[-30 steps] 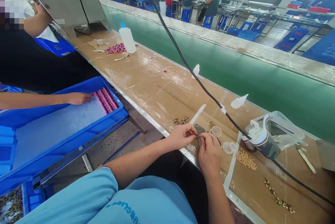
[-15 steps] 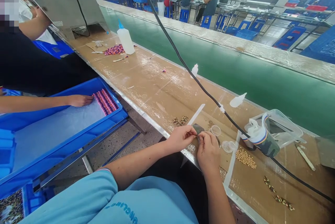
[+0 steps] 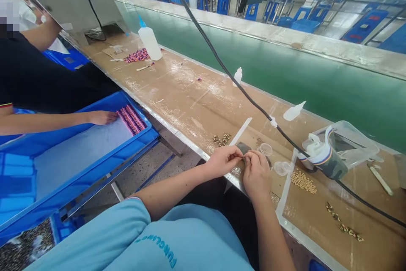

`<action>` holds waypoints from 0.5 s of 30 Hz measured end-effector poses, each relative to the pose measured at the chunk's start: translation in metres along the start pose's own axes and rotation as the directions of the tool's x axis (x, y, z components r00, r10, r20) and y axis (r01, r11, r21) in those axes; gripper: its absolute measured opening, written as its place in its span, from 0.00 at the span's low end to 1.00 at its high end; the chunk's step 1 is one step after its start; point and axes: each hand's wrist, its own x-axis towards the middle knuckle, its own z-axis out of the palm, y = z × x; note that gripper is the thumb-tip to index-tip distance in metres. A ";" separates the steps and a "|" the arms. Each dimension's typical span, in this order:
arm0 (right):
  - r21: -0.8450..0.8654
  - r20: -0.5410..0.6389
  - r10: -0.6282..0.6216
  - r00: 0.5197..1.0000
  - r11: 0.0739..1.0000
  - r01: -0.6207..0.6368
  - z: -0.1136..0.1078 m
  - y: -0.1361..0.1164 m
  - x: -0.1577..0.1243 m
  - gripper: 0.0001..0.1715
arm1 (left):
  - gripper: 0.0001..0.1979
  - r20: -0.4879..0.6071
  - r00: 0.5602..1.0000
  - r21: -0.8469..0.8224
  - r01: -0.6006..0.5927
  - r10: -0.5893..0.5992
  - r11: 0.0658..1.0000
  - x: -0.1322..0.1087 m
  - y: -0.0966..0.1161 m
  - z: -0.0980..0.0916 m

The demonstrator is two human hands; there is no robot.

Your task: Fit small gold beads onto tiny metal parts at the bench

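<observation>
Between touching fingertips [image 3: 237,155], left hand [image 3: 223,161] and right hand [image 3: 256,173] pinch a tiny piece [image 3: 243,158]; just beyond them lie gold beads [image 3: 222,139] and a clear cup [image 3: 265,149].

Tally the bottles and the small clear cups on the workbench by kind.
Large squeeze bottle with blue tip: 1
Small white dropper bottles: 2
Small clear round cups: 2
Total: 5
</observation>
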 end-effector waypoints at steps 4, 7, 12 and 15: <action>-0.002 0.012 -0.004 1.000 1.000 0.004 0.001 0.000 0.000 0.15 | 0.06 -0.015 0.999 0.019 -0.037 0.037 0.999 -0.001 -0.001 -0.001; 0.008 -0.008 -0.010 1.000 1.000 0.010 0.001 0.001 0.000 0.14 | 0.06 -0.027 0.999 -0.055 -0.019 0.017 0.998 -0.001 -0.003 -0.001; 0.122 -0.024 0.054 0.998 0.991 -0.051 -0.004 -0.001 -0.001 0.12 | 0.06 -0.061 0.998 -0.163 0.011 -0.021 0.987 -0.002 -0.005 -0.001; 0.197 -0.023 0.066 0.998 0.979 -0.060 -0.008 -0.003 -0.002 0.11 | 0.06 -0.081 0.996 -0.252 0.024 -0.046 0.967 -0.002 -0.005 0.000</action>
